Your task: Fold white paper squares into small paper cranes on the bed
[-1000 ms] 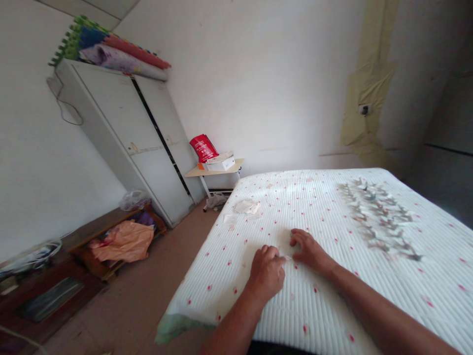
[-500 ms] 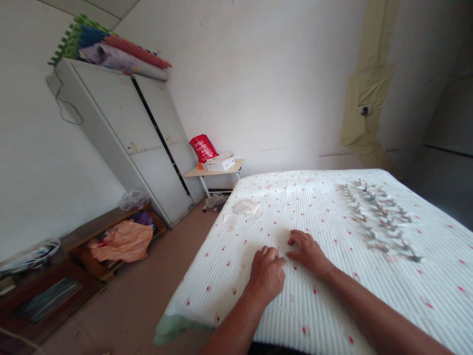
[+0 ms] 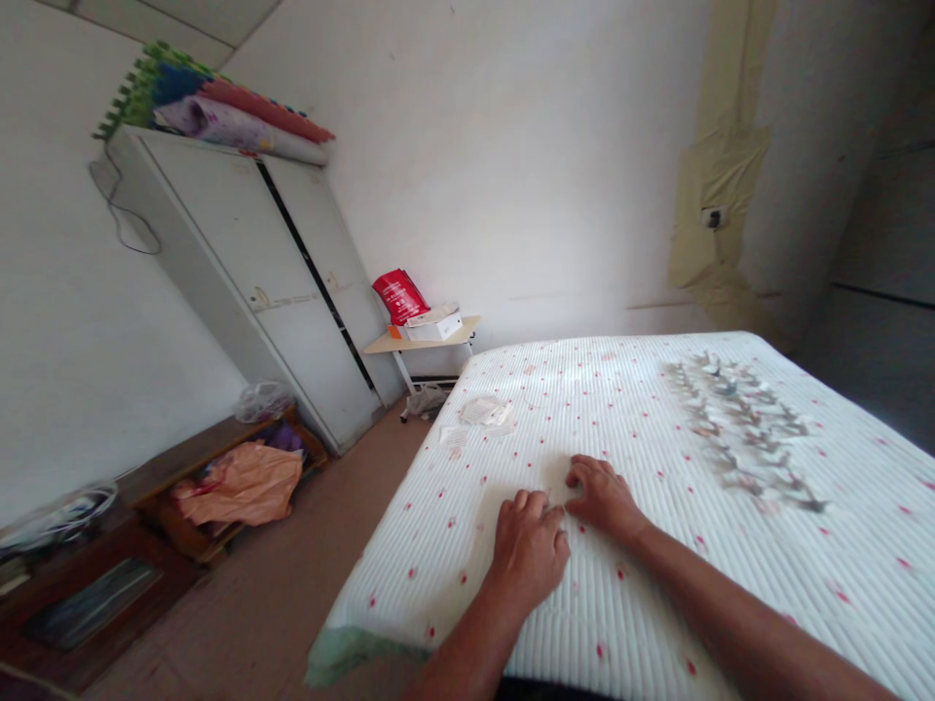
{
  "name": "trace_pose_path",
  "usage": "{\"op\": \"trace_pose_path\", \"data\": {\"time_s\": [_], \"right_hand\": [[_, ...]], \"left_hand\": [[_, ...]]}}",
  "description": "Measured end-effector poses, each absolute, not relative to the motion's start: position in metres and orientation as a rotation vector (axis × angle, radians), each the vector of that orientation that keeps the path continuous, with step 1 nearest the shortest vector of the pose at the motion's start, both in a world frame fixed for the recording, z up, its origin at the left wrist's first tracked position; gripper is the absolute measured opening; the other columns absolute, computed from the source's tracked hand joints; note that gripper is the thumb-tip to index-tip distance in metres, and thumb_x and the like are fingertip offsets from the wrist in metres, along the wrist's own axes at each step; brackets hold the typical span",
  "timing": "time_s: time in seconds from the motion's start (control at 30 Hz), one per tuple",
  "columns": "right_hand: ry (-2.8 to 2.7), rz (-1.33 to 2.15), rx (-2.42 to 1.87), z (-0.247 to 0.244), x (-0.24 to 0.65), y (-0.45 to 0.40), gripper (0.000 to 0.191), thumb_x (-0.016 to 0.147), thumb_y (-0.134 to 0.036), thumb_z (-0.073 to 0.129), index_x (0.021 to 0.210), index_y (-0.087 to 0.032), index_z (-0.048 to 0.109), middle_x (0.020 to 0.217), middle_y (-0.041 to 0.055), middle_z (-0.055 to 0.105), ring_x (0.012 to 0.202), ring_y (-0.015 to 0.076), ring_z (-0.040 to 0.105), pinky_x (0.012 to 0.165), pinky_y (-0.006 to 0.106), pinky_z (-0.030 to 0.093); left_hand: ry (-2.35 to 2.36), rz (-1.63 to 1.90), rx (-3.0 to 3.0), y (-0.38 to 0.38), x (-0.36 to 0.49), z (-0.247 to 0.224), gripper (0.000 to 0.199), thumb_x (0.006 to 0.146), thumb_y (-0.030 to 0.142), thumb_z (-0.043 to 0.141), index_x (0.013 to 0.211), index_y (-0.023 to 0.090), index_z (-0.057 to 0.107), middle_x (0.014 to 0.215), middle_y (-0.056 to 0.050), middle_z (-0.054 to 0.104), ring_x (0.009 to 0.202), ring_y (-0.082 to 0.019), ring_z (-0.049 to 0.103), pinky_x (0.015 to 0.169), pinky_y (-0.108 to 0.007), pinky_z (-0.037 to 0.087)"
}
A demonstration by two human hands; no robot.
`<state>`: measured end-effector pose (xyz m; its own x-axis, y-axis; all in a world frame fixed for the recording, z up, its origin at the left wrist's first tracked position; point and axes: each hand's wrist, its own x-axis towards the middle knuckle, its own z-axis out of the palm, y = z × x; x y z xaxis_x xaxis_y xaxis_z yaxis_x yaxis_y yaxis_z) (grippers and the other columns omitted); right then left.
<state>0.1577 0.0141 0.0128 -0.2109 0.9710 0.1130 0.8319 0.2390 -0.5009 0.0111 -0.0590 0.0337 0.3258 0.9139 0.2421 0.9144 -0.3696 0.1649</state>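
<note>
Both hands rest low over the white quilted bed (image 3: 511, 623), which has small red spots. My left hand (image 3: 530, 545) has its fingers bent and drawn together near the quilt; what they hold, if anything, is too small to make out. Just to its right is my right hand (image 3: 603, 497), its fingers curled and the thumb stretched towards the left hand, a small gap between them. Whether something thin lies between the two hands is unclear. Several small folded grey-white pieces (image 3: 760, 428) stand in rows to the right. Flat pale papers (image 3: 486, 411) lie at the bed's left side.
A small table (image 3: 376, 343) with a red bag (image 3: 399, 297) and a white box (image 3: 434, 327) stands beyond the bed's far left corner. Left of it are a grey cabinet (image 3: 234, 253) and a low wooden unit (image 3: 175, 443) with an orange bag (image 3: 241, 484).
The left hand's fingers have shifted slightly, and its thumb side sits a little lower. The right hand has hardly moved. The camera view has moved slightly.
</note>
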Motion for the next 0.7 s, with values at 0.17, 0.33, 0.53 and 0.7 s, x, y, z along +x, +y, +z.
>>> {"op": "trace_pose_path", "data": {"time_s": [0.17, 0.33, 0.53, 0.7], "right_hand": [[-2.064, 0.524, -1.653, 0.012, 0.161, 0.020, 0.021, 0.057, -0.013, 0.056, 0.078, -0.019, 0.056, 0.119, 0.0065, 0.049, 0.105, 0.0240, 0.045, 0.080, 0.034, 0.037], [-2.045, 0.575, -1.579, 0.006, 0.168, 0.028, 0.025, 0.057, -0.009, 0.054, 0.080, -0.019, 0.056, 0.117, 0.0065, 0.052, 0.107, 0.0215, 0.047, 0.085, 0.031, 0.037], [-2.055, 0.532, -1.608, 0.009, 0.164, 0.021, 0.021, 0.059, -0.018, 0.060, 0.080, -0.019, 0.058, 0.121, 0.0072, 0.049, 0.109, 0.0244, 0.045, 0.085, 0.034, 0.037], [-2.099, 0.503, -1.590, 0.015, 0.163, 0.012, 0.020, 0.061, -0.020, 0.059, 0.080, -0.020, 0.057, 0.121, 0.0056, 0.049, 0.108, 0.0244, 0.044, 0.084, 0.035, 0.036]], "left_hand": [[-1.783, -0.463, -2.519, -0.061, 0.010, 0.031, 0.027, 0.080, 0.028, 0.045, 0.104, 0.028, 0.058, 0.104, -0.004, 0.052, 0.101, -0.022, 0.040, 0.084, -0.037, 0.034], [-1.786, -0.469, -2.509, -0.062, 0.011, 0.031, 0.030, 0.080, 0.029, 0.045, 0.108, 0.029, 0.056, 0.104, -0.003, 0.052, 0.100, -0.022, 0.040, 0.084, -0.037, 0.034], [-1.791, -0.546, -2.500, -0.063, 0.012, 0.028, 0.030, 0.079, 0.028, 0.046, 0.106, 0.027, 0.058, 0.105, -0.004, 0.053, 0.100, -0.023, 0.041, 0.084, -0.038, 0.034], [-1.994, -0.812, -2.449, -0.050, 0.002, 0.023, 0.029, 0.076, 0.019, 0.048, 0.102, 0.025, 0.060, 0.095, -0.002, 0.058, 0.092, -0.017, 0.047, 0.082, -0.031, 0.037]]}}
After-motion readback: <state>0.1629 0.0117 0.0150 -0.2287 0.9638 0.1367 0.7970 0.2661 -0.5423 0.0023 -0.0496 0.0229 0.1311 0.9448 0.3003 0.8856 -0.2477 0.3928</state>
